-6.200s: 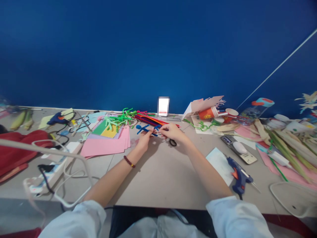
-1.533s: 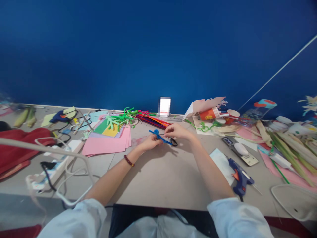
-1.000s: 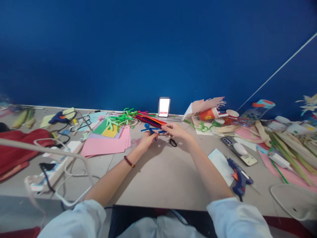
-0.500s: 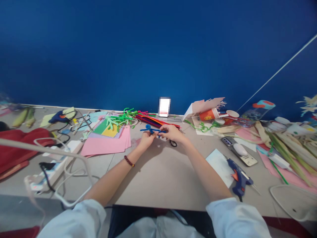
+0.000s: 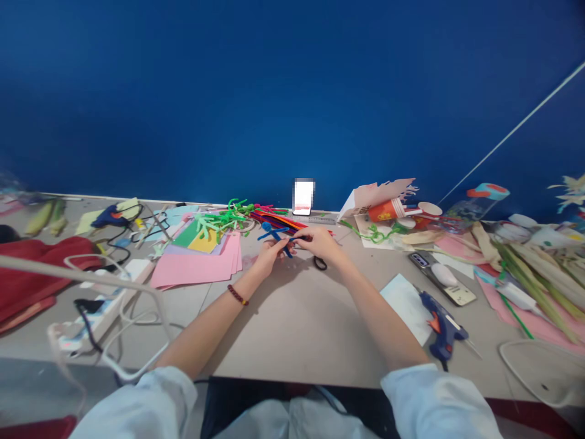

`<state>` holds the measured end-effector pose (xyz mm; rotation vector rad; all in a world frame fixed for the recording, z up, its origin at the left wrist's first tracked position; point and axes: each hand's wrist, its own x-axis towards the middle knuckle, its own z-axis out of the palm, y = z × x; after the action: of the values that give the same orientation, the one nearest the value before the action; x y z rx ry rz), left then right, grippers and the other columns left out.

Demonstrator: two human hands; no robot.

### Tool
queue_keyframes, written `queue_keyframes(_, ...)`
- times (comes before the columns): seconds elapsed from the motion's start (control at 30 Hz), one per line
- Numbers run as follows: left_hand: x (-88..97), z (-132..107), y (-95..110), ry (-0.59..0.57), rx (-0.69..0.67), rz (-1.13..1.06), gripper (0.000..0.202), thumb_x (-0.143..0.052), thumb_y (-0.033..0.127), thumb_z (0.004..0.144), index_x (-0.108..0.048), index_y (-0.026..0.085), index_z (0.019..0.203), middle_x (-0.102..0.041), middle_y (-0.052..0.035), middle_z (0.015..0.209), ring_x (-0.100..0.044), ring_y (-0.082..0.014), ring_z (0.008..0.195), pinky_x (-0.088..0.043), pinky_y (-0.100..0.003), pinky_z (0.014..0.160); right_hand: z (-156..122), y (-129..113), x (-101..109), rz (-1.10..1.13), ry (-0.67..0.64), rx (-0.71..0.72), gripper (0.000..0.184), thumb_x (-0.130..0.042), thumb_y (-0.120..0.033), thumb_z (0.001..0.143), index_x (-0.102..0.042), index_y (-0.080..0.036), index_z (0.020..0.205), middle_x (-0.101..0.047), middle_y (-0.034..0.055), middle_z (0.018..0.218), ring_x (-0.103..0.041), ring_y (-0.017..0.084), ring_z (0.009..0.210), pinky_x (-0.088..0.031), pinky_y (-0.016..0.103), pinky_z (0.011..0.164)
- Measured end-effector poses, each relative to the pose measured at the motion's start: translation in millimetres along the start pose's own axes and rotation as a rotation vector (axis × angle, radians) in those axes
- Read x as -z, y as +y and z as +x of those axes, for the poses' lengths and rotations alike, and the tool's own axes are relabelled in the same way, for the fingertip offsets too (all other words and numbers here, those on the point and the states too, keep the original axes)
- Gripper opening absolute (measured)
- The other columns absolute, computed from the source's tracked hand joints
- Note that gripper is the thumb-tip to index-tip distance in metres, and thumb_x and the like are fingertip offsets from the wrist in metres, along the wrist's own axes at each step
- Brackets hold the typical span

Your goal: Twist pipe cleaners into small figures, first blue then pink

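A small blue pipe-cleaner figure (image 5: 269, 230) with a round head and thin limbs is held above the middle of the table. My left hand (image 5: 270, 253) pinches its body between thumb and fingers. With closed fingertips, my right hand (image 5: 316, 241) grips a blue limb at the figure's right side. Behind my hands lies a bundle of red, orange and dark pipe cleaners (image 5: 274, 217). Black scissor handles (image 5: 320, 263) show on the table just below my right hand; the blades are hidden.
Pink paper sheets (image 5: 196, 268) and green pipe cleaners (image 5: 223, 219) lie to the left, near a white power strip (image 5: 105, 305). A lit phone (image 5: 303, 198) stands against the blue wall. On the right are a glue gun (image 5: 441, 329), another phone (image 5: 420, 261), paper cups (image 5: 386, 210) and corn husks.
The blue figure has turned so that its limbs spread diagonally, with one leg now pointing down. My right hand has shifted slightly along it; both hands keep their hold.
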<state>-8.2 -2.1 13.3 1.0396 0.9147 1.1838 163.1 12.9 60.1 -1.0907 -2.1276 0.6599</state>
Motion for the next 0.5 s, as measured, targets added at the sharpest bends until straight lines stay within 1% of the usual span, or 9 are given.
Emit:
queue_keyframes(0.1, 2.0, 0.9, 2.9, -0.081, 0.005, -0.115, 0.028, -0.067, 0.034, 0.069, -0.069, 0.01, 0.082, -0.07, -0.0107, 0.076, -0.064, -0.018, 0.068, -0.047, -0.025, 0.057, -1.5, -1.8, 5.5, 0.162, 0.04, -0.116, 0.015, -0.059, -0.023, 0.076, -0.072, -0.018, 0.081, -0.07, 0.0036, 0.079, -0.059, 0.015, 0.069, -0.042, 0.025, 0.062)
queue_keyframes(0.17, 3.4, 2.5, 3.3, -0.108, 0.017, -0.166, 0.027, -0.066, 0.028, 0.067, -0.069, 0.011, 0.088, -0.07, -0.0105, 0.081, -0.065, -0.0195, 0.073, -0.049, -0.026, 0.059, -2.3, -3.4, 8.4, 0.301, 0.053, -0.217, 0.017, -0.06, -0.029, 0.075, -0.071, -0.016, 0.08, -0.067, 0.0036, 0.072, -0.057, 0.014, 0.062, -0.042, 0.024, 0.057)
queue_keyframes(0.2, 3.9, 3.3, 3.0, -0.099, 0.025, -0.174, 0.028, -0.066, 0.027, 0.065, -0.068, 0.012, 0.089, -0.07, -0.0099, 0.083, -0.066, -0.0195, 0.072, -0.049, -0.026, 0.058, -2.4, -4.2, 9.3, 0.379, 0.05, -0.271, 0.018, -0.061, -0.03, 0.074, -0.07, -0.016, 0.079, -0.066, 0.0033, 0.068, -0.056, 0.013, 0.059, -0.041, 0.024, 0.054)
queue_keyframes(0.27, 3.7, 4.7, 1.8, -0.044, 0.028, -0.148, 0.027, -0.067, 0.025, 0.064, -0.068, 0.014, 0.089, -0.07, -0.008, 0.083, -0.065, -0.0179, 0.069, -0.047, -0.025, 0.053, -2.2, -5.5, 9.8, 0.528, 0.017, -0.37, 0.018, -0.063, -0.031, 0.072, -0.069, -0.014, 0.076, -0.063, 0.0024, 0.063, -0.054, 0.011, 0.055, -0.04, 0.022, 0.051)
queue_keyframes(0.33, 2.3, 5.1, 0.8, 0.012, 0.001, -0.097, 0.028, -0.071, 0.024, 0.063, -0.067, 0.015, 0.089, -0.07, -0.0057, 0.081, -0.063, -0.0148, 0.064, -0.044, -0.023, 0.051, -1.4, -5.5, 8.4, 0.646, -0.047, -0.444, 0.017, -0.066, -0.031, 0.07, -0.067, -0.014, 0.072, -0.063, 0.0023, 0.062, -0.054, 0.01, 0.054, -0.041, 0.02, 0.05)
queue_keyframes(0.37, 1.4, 4.8, 0.7, 0.021, -0.013, -0.078, 0.029, -0.074, 0.024, 0.061, -0.068, 0.016, 0.089, -0.069, -0.0046, 0.08, -0.061, -0.0134, 0.063, -0.043, -0.022, 0.051, -0.9, -4.8, 7.1, 0.697, -0.079, -0.477, 0.016, -0.067, -0.03, 0.069, -0.067, -0.014, 0.071, -0.063, 0.0025, 0.062, -0.054, 0.009, 0.055, -0.041, 0.02, 0.05)
queue_keyframes(0.5, -1.0, 1.8, 2.0, -0.04, -0.028, -0.053, 0.034, -0.08, 0.025, 0.056, -0.069, 0.016, 0.087, -0.068, -0.0027, 0.078, -0.059, -0.0112, 0.064, -0.042, -0.021, 0.056, 0.8, 0.7, -0.2, 0.824, -0.156, -0.561, 0.016, -0.069, -0.029, 0.066, -0.067, -0.014, 0.069, -0.063, 0.0025, 0.061, -0.055, 0.01, 0.054, -0.042, 0.02, 0.049)
